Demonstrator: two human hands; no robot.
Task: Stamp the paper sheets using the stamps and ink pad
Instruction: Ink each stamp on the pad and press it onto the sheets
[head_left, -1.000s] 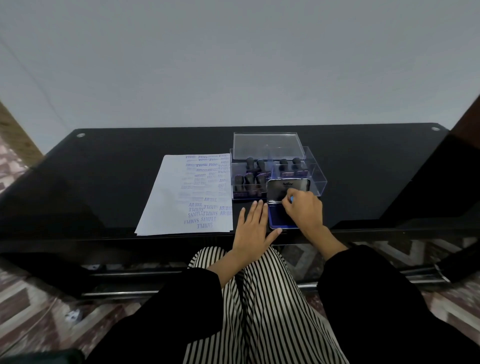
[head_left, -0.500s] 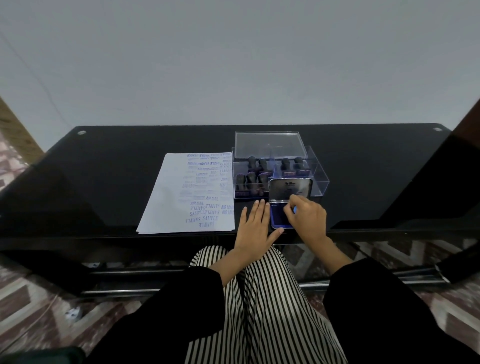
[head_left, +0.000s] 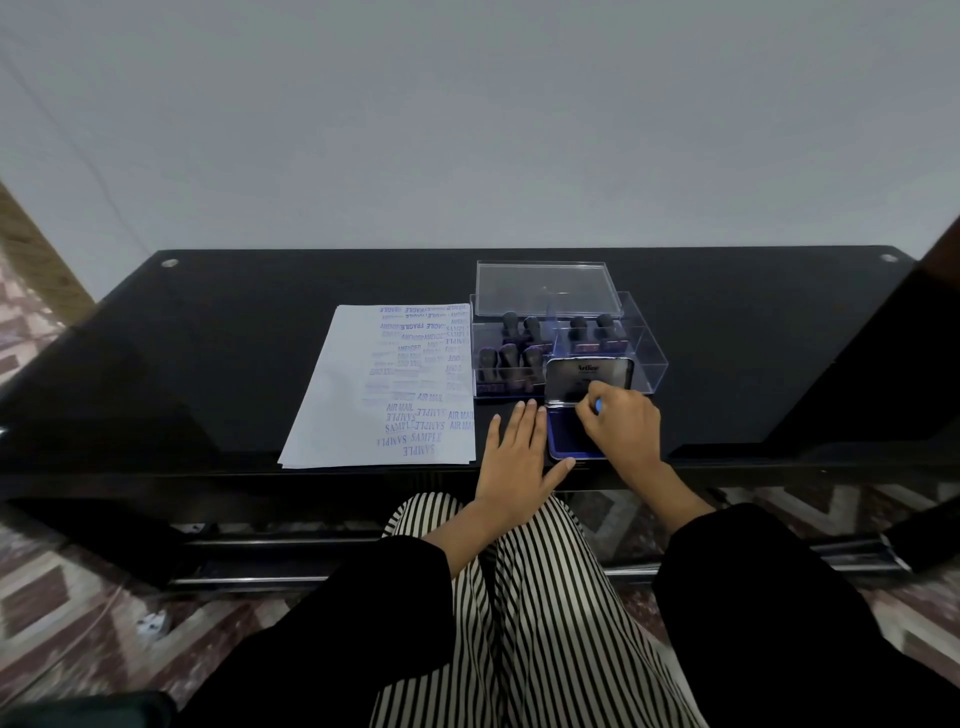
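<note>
At the near edge of the bench (head_left: 208, 374) my left hand (head_left: 519, 452) lies flat beside the ink pad (head_left: 563, 439). My right hand (head_left: 621, 423) pinches what I take for a stamp (head_left: 598, 404) onto it. Inking, I judge. Next, carry it left to bare space on the paper sheets (head_left: 363, 395).

— Where did the ink pad (head_left: 565, 440) lie?
— On the table (head_left: 208, 364), under the right hand (head_left: 621, 428) and just right of the left hand (head_left: 514, 462). Its raised lid stood beyond the right hand's fingers.
— And the paper sheets (head_left: 363, 395)?
— Left of the left hand, by the table's front edge.
— The box (head_left: 650, 358)?
— Beyond both hands, right of the sheets, with spare stamps (head_left: 509, 358) standing inside. Its cover (head_left: 545, 288) sat at its far side.
— Anything in the right hand?
— A stamp (head_left: 598, 405), mostly hidden, over the ink pad.
</note>
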